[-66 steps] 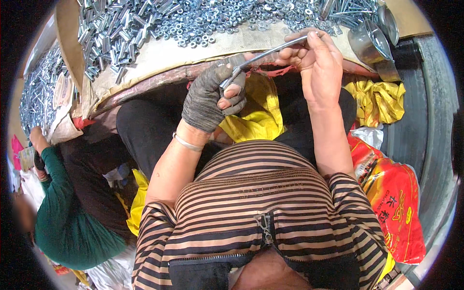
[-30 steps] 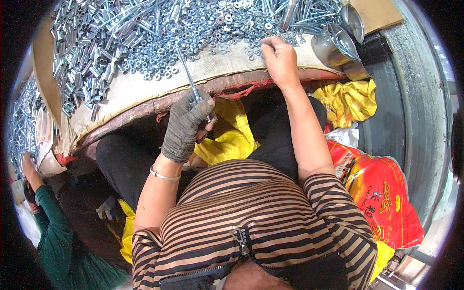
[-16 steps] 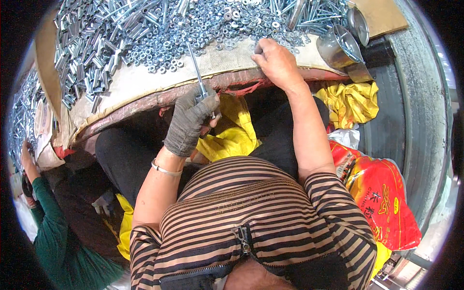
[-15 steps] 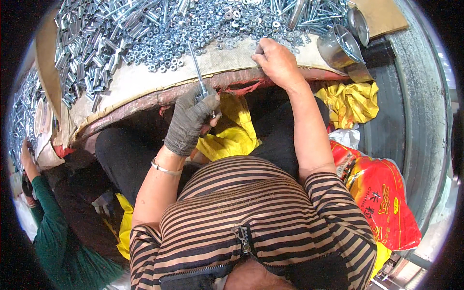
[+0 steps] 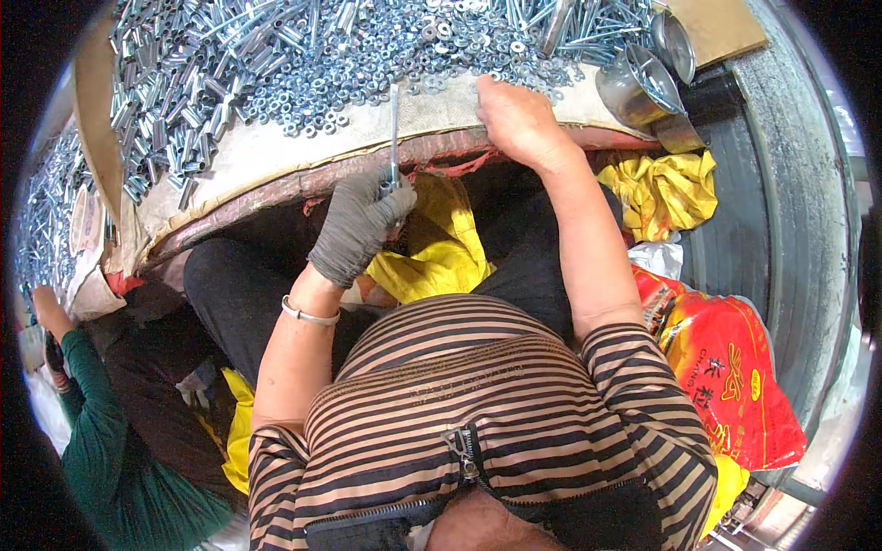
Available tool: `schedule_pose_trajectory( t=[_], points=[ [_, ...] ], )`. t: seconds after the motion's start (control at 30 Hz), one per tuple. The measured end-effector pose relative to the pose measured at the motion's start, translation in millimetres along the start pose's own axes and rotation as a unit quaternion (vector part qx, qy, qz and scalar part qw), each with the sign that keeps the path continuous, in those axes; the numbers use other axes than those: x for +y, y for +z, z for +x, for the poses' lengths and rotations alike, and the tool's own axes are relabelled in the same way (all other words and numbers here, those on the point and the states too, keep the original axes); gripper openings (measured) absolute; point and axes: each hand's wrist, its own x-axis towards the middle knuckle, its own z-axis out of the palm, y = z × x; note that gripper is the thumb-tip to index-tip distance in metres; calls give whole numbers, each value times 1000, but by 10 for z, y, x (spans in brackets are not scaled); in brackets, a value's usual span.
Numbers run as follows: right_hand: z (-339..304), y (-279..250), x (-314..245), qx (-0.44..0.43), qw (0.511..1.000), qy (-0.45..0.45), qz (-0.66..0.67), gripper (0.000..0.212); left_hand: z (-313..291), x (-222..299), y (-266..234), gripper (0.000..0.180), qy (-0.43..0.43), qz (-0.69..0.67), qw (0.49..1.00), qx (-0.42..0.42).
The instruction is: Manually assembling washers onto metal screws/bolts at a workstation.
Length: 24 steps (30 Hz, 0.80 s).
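Nearest, at six o'clock, is the wearer's striped top, with a pale bracelet on the left wrist around half past eight. A red bag lies toward four o'clock; at eight, a co-worker's green sleeve leads up to a bare hand near nine.

Farther out, the left hand, in a grey glove, is at ten o'clock. Its fingers are closed around the lower end of a slim metal rod, which points to twelve, its tip by the near fringe of the nuts; whether it touches them I cannot tell. Yellow cloth lies just beyond the lap, and a crumpled yellow sack at two.

The bare right hand is at one o'clock, above the pale covering of the tabletop beside the washers. Its fingers are bunched narrow; whether they hold anything cannot be told.

Farther along the tabletop, sleeves spread at ten o'clock, nuts at eleven, washers at twelve, and long bolts at one, with a metal cup near half past one.
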Motion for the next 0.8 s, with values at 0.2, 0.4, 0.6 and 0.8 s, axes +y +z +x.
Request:
schedule_pose_trajectory(
  t=[0.2,0.4,0.6,0.8],
  points=[
    [-198,-112,24,37,956,-98,274,15,-13,8,101,21,28,458,885,82],
    [-600,-270,-82,-162,778,-1,606,12,-68,-26,139,16,162,457,873,60],
    [-676,-162,-88,-64,760,1,647,14,-37,29,148,23,169,480,859,51],
    [-662,-182,-121,-33,795,37,605,14,-44,-2,155,20,161,502,847,70]
  ],
)
